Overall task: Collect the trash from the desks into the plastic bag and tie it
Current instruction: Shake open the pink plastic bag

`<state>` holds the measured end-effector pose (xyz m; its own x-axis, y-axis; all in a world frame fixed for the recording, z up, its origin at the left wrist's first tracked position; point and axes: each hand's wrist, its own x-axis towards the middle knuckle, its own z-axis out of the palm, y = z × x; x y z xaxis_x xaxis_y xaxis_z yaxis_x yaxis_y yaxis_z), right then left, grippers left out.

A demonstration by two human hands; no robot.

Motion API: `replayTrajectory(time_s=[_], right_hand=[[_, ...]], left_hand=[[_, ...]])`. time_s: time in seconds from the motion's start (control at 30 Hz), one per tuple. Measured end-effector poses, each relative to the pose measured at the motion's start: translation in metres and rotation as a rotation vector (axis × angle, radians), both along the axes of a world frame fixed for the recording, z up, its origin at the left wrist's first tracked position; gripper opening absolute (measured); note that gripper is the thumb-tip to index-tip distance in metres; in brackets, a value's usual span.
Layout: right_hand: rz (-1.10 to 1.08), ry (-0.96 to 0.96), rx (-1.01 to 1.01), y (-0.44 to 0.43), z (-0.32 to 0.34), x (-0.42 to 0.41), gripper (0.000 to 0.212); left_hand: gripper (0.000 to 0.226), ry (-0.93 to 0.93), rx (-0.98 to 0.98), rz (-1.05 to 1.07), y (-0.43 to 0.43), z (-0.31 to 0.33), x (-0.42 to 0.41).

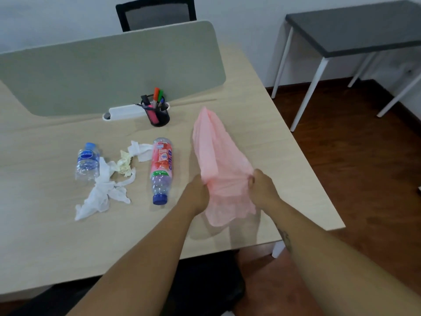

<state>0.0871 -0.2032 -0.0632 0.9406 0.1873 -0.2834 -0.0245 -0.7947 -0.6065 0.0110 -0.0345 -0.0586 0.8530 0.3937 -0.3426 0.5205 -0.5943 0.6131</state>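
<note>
A pink plastic bag point(216, 153) lies on the wooden desk point(262, 124), its far end pointing away from me. My left hand point(197, 192) grips the bag's near left side and my right hand point(262, 187) pinches its near right side. Left of the bag lies a bottle with a red label and blue cap point(160, 169). Further left are crumpled white tissues point(103, 190), a yellowish paper wad point(124, 165), another white tissue point(140, 150) and a crushed clear bottle with a blue label point(87, 161).
A black mesh pen holder point(158, 112) with markers stands before a grey-green divider panel point(109, 69). A black chair point(157, 13) shows behind the panel. A dark-topped side table point(355, 26) with white legs stands at the right on a wood floor.
</note>
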Motion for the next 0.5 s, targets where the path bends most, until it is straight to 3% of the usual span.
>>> replayTrajectory(time_s=[0.17,0.33,0.5], right_hand=[[-0.117,-0.178,0.253,0.018,0.082,0.024,0.023],[-0.015,-0.365,0.356,0.046,0.168,0.033,0.015],[0.128,-0.469,0.434,0.103,0.233,0.014,0.020]], left_hand=[[0.035,-0.274,0.127,0.032,0.015,0.062,0.021],[0.033,-0.492,0.191,0.076,0.047,0.152,0.028],[0.033,-0.651,0.252,0.136,0.108,0.222,-0.013]])
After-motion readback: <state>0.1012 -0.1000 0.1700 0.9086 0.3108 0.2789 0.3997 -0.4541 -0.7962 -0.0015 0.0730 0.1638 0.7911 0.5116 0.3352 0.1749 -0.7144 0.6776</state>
